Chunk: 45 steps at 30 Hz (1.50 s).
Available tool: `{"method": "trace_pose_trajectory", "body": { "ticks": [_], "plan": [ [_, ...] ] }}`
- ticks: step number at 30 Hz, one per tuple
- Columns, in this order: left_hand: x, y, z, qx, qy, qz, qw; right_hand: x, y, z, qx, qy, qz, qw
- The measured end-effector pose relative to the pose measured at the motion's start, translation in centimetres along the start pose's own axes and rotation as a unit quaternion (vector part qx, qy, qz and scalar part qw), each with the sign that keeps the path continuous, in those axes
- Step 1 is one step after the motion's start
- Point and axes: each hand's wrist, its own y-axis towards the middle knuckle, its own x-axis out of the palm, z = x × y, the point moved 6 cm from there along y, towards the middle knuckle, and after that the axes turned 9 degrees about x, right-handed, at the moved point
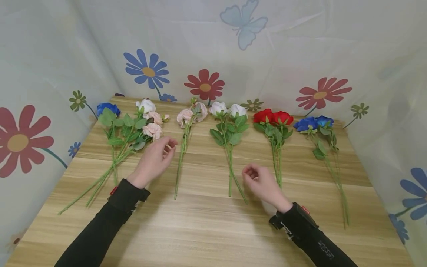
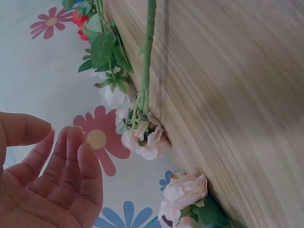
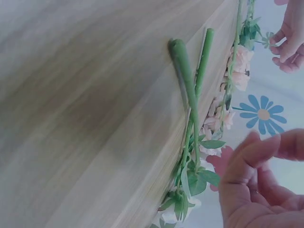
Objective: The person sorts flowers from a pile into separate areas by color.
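My left hand (image 1: 156, 159) hovers with loosely bent fingers, holding nothing, between a pink rose stem (image 1: 181, 163) and a mixed bunch of stems with pink flowers (image 1: 152, 130), a white rose (image 1: 146, 105) and a blue rose (image 1: 108, 108). In the left wrist view the palm (image 2: 57, 190) shows bare. My right hand (image 1: 265, 185), also holding nothing, has its fingers loosely curled beside the crossed stem ends (image 3: 194, 85) of two white roses (image 1: 238, 110). Just beyond it lie two red roses (image 1: 281, 118); its forearm partly hides the area below their stems.
Two blue roses (image 1: 307, 124) lie at the right side of the wooden table (image 1: 200, 237), stems toward the front. A pale curtain (image 1: 283, 55) printed with flowers and a butterfly stands behind the table and along both sides.
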Motion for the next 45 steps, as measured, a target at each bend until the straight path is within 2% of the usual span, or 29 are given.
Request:
{"method": "trace_pose_trajectory", "body": {
  "ticks": [5, 10, 14, 18, 23, 26, 30, 34, 40, 45],
  "plan": [
    [-0.6, -0.3, -0.3, 0.012, 0.051, -0.006, 0.9986, -0.3, -0.1, -0.4, 0.001, 0.049, 0.027, 0.9984],
    [-1.2, -0.6, -0.7, 0.01, 0.088, -0.028, 0.9957, -0.6, 0.2, -0.2, 0.031, 0.143, 0.01, 0.9892],
    [-1.9, -1.0, -1.0, 0.01, 0.113, -0.035, 0.9929, -1.1, 0.4, 0.0, 0.077, 0.224, -0.013, 0.9714],
    [-2.6, -1.3, -1.4, 0.015, 0.125, -0.028, 0.9916, -1.5, 0.4, 0.0, 0.11, 0.301, -0.039, 0.9465],
    [-3.5, -1.8, -2.4, 0.003, 0.135, -0.028, 0.9905, -1.6, 0.4, -0.5, 0.118, 0.377, -0.077, 0.9154],
    [-3.9, -2.1, -3.0, -0.006, 0.14, -0.029, 0.9897, -1.4, 0.4, -0.8, 0.118, 0.393, -0.092, 0.9071],
    [-4.5, -2.5, -3.7, -0.017, 0.155, -0.023, 0.9875, -0.9, 0.5, -1.1, 0.119, 0.394, -0.1, 0.9056],
    [-5.4, -3.2, -4.6, -0.036, 0.174, -0.022, 0.9838, -0.2, 0.7, -1.6, 0.117, 0.384, -0.102, 0.9103],
    [-6.9, -4.3, -6.4, -0.089, 0.188, -0.022, 0.9778, 0.9, 1.1, -2.8, 0.102, 0.365, -0.11, 0.9188],
    [-8.5, -5.2, -7.9, -0.13, 0.196, -0.008, 0.972, 1.9, 1.7, -4.3, 0.084, 0.349, -0.112, 0.9268]
  ]
}}
